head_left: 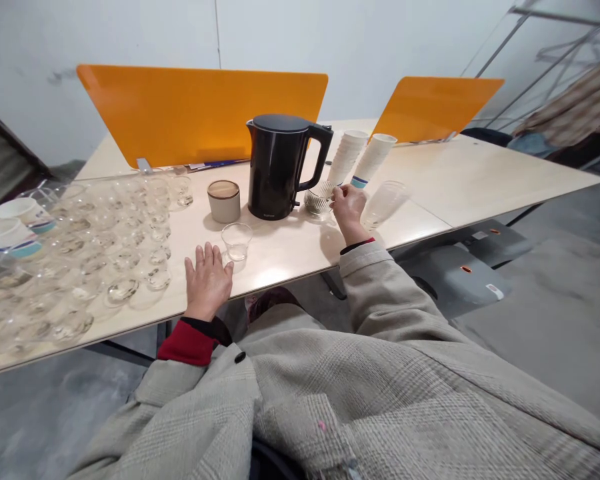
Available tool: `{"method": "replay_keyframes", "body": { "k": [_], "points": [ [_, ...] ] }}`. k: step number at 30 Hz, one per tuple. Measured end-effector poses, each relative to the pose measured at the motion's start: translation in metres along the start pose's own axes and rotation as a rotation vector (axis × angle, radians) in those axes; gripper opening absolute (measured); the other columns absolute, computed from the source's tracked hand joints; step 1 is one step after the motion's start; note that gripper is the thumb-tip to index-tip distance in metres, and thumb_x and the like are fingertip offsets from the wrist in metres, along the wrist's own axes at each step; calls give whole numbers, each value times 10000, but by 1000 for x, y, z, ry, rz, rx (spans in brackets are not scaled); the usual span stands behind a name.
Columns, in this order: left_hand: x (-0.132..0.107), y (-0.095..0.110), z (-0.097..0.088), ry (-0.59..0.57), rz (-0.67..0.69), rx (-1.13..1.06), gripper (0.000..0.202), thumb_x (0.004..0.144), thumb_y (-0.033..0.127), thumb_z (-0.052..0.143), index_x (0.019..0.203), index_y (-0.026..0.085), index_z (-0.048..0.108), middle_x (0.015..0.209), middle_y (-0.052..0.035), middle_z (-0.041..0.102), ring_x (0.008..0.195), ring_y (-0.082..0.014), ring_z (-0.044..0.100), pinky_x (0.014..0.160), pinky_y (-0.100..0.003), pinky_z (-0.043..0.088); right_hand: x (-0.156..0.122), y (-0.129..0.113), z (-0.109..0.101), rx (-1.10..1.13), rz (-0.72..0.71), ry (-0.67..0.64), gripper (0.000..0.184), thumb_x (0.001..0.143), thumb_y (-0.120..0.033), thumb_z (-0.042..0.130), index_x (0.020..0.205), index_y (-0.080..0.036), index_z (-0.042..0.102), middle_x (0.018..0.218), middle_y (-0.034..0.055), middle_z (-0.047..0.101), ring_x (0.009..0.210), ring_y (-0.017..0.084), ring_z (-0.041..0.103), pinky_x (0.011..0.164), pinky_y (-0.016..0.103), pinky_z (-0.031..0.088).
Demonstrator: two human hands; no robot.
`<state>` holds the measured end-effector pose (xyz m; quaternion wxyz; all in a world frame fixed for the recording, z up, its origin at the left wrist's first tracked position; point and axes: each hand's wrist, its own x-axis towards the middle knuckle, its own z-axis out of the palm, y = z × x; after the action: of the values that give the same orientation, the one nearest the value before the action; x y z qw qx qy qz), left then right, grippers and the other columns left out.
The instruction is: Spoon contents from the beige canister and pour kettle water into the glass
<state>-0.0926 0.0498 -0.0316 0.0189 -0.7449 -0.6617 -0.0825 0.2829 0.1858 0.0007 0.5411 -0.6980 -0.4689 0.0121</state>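
My left hand (208,280) lies flat at the table's front edge, fingers spread, holding nothing. Just beyond its fingertips stands a small clear plastic cup (237,244). My right hand (349,205) is closed at the side of a ribbed glass cup (316,201) with something dark inside; the fingers partly hide where they grip it. Left of that glass stands a black electric kettle (275,170), its handle turned to the right. A grey canister (225,205) with a wooden lid sits to the left of the kettle.
Many clear plastic cups (123,253) crowd the table's left end, with white paper cups (10,233) at the far left. Two paper-cup stacks (349,157) and leaning clear cups (386,200) are near my right hand. Orange dividers (205,113) line the back. Grey stools (455,280) stand below right.
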Motion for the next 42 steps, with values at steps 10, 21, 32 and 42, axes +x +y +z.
{"method": "replay_keyframes", "body": {
  "k": [10,21,32,42],
  "points": [
    [1,-2,4,7,-2,-21,699,1098,392,279,1674,23,422,1792,-228,338,1691,-419,292,1356,-682,252,0,-17,-11,3,42,-63,156,894,-189,552,772,-195,648,620,-14,619,620,185,658,750,348,578],
    [1,0,0,-13,-5,-21,705,1099,389,275,1674,5,411,1799,-227,318,1695,-427,277,1356,-686,247,-6,-26,-62,291,96,147,155,936,-171,593,784,-186,623,615,-67,584,509,99,595,507,210,452],
    [2,-1,2,-5,-5,-40,709,1100,402,275,1673,8,415,1797,-224,327,1691,-431,284,1356,-680,246,-75,-102,-99,503,-184,-3,280,1016,-462,681,871,-223,686,669,-44,636,523,98,613,472,218,470],
    [-1,-2,3,-2,7,-52,709,1105,407,268,1673,10,415,1802,-224,318,1693,-431,279,1359,-677,229,-118,-137,-52,630,-162,-340,395,937,-612,744,889,-221,715,668,-39,663,528,95,620,496,225,496]
  ]
}}
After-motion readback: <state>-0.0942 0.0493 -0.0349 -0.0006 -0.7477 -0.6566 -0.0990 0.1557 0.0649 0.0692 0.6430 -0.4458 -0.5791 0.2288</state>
